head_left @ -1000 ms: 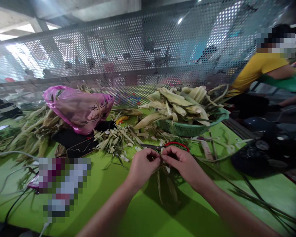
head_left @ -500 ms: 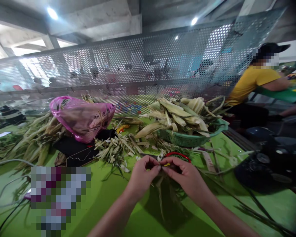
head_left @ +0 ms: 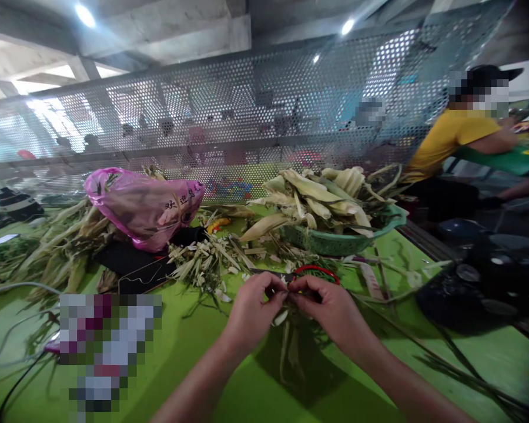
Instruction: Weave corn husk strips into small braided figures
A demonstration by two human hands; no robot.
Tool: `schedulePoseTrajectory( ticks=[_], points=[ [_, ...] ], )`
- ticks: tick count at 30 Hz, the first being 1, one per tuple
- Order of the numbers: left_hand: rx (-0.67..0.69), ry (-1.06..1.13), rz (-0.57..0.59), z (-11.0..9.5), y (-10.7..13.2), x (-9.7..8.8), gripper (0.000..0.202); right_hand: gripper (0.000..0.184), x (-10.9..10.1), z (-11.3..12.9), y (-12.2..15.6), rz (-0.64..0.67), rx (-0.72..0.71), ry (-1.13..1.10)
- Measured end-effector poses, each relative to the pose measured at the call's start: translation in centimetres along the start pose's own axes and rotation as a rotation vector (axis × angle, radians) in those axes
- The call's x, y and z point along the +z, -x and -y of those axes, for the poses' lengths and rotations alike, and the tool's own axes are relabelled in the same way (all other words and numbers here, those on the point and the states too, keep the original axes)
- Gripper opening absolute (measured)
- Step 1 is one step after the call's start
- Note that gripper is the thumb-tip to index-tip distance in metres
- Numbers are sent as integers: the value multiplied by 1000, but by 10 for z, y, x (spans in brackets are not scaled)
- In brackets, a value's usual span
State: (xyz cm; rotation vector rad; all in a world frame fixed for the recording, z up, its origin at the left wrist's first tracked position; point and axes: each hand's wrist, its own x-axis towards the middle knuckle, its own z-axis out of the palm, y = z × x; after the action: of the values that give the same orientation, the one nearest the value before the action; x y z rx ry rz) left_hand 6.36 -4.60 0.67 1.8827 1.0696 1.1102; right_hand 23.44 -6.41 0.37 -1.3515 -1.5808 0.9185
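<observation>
Over the green table [head_left: 229,376] my left hand [head_left: 251,308] and my right hand [head_left: 330,308] meet fingertip to fingertip. Both pinch the top of a small bundle of green and pale leaf strips [head_left: 291,346] that hangs down between them. Scissors with red handles [head_left: 311,271] lie on the table just behind my hands. A heap of cut leaf scraps [head_left: 207,258] lies to the left of them.
A green basket [head_left: 379,229] piled with corn husks stands behind my hands. A pink plastic bag [head_left: 145,202] rests on a black item at the left, next to more husks [head_left: 57,247]. A person in a yellow shirt [head_left: 454,138] sits at the right. Perforated metal screen across the back.
My hands have stayed together on the bundle, with the fingers shifting slightly. The camera tilted up and then a little down.
</observation>
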Motion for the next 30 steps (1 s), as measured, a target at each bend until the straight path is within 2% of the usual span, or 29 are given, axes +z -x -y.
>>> schedulePoseTrajectory(
  ticks=[7, 14, 18, 22, 27, 30],
  points=[
    [-13, 38, 16, 0, 0, -1, 7, 10, 4, 0, 2, -32, -41, 116],
    [-157, 249, 49, 2, -2, 0, 6, 12, 5, 7, 1, 9, 32, -39],
    [-190, 269, 41, 0, -3, 0, 9, 14, 4, 11, 0, 38, 78, -111],
    [-106, 183, 16, -2, -1, 1, 12, 16, 5, 8, -1, 54, 110, -165],
    [91, -86, -59, -3, 2, 2, 16, 18, 6, 9, -1, 55, 115, -211],
    [150, -209, -72, -5, 3, 2, 19, 18, 5, 10, -2, 47, 88, -195]
  ],
)
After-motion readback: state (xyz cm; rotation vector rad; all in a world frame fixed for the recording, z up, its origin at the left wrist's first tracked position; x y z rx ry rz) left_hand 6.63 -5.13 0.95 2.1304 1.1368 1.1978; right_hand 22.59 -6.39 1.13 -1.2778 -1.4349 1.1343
